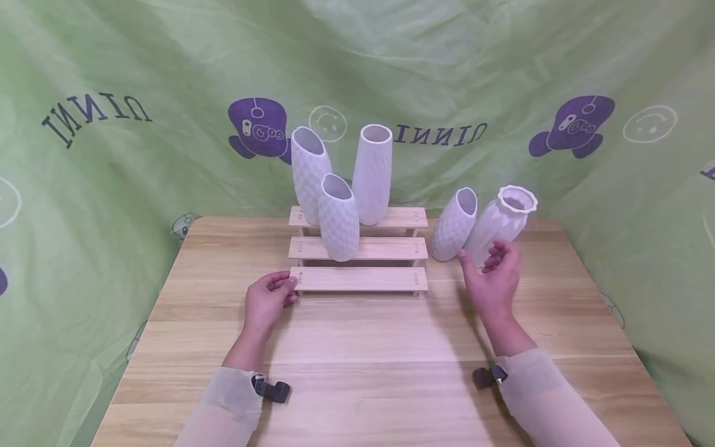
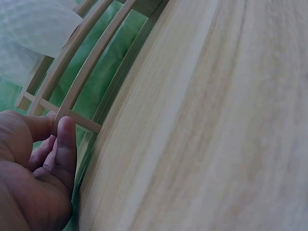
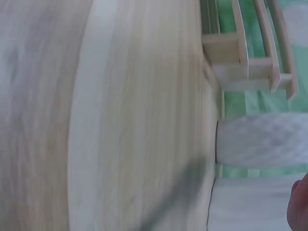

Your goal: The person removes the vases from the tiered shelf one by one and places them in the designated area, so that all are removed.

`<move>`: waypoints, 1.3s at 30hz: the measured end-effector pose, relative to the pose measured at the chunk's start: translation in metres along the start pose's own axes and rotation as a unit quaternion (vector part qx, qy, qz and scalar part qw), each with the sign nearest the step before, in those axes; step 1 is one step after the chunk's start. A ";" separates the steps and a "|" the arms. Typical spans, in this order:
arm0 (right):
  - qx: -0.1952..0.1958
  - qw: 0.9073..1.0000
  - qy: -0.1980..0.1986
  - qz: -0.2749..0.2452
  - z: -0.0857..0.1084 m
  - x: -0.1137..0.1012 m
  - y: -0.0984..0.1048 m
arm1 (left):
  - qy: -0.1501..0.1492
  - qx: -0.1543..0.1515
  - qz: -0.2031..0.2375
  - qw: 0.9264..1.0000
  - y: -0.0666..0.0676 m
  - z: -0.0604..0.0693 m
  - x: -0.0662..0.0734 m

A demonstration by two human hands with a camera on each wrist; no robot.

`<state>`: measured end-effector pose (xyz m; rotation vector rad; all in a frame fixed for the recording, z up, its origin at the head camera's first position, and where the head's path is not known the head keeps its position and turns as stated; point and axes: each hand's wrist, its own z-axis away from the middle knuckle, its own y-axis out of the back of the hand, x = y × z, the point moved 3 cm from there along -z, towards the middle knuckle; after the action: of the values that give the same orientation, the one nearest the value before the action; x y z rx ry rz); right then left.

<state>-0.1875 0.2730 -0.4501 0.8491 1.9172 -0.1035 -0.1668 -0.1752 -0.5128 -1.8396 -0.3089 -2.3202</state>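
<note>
Wooden stand (image 1: 380, 249) set far on the tabletop (image 1: 357, 366), left end of its near step (image 1: 360, 279) pinched by the left hand (image 1: 268, 299), frilled vase (image 1: 496, 227) at right fronted by the right hand (image 1: 496, 280) — loosely spread, contact unclear

On your table (image 1: 346, 372), the stand (image 1: 360, 279) has two vases (image 1: 372, 180) on its back step (image 1: 406, 216) and one vase (image 1: 339, 223) on its middle step (image 1: 391, 248). Two other vases (image 1: 454, 226) are right of it.
</note>
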 end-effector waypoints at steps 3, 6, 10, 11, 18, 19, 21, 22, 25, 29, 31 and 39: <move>-0.009 1.000 0.007 -0.014 0.003 -0.004 -0.005 | 0.002 0.002 -0.002 1.000 0.000 0.000 -0.001; -0.009 1.000 0.005 -0.022 0.006 -0.008 -0.009 | 0.004 0.002 -0.005 1.000 0.001 0.000 -0.003; -0.013 1.000 0.007 -0.025 0.010 -0.013 -0.013 | 0.007 0.002 -0.007 1.000 0.002 0.001 -0.004; -0.016 0.999 0.010 -0.026 0.012 -0.015 -0.014 | 0.007 0.003 -0.007 1.000 0.003 0.002 -0.005; -0.028 0.999 0.023 -0.027 0.020 -0.021 -0.020 | 0.008 0.002 -0.010 1.000 0.004 0.003 -0.007; -0.028 0.999 0.024 -0.029 0.020 -0.021 -0.020 | 0.008 0.002 -0.009 1.000 0.004 0.003 -0.007; -0.028 0.999 0.024 -0.030 0.021 -0.023 -0.022 | 0.008 0.002 -0.010 1.000 0.004 0.002 -0.007; -0.029 0.999 0.024 -0.029 0.021 -0.023 -0.022 | 0.006 0.003 -0.011 1.000 0.003 0.001 -0.007; -0.035 0.999 0.026 -0.032 0.022 -0.025 -0.025 | 0.006 0.005 -0.008 1.000 0.003 0.000 -0.006; -0.040 0.998 0.021 -0.038 0.022 -0.028 -0.028 | 0.007 0.006 -0.008 1.000 0.002 0.000 -0.004; -0.040 0.998 0.018 -0.042 0.023 -0.029 -0.030 | 0.007 0.005 -0.007 1.000 0.001 -0.001 -0.003; -0.045 0.997 0.015 -0.060 0.028 -0.054 -0.037 | 0.005 0.002 -0.003 1.000 0.000 -0.001 -0.001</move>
<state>-0.1742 0.2060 -0.4302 0.6795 1.9845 -0.0778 -0.1674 -0.1757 -0.5144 -1.8278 -0.3175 -2.3290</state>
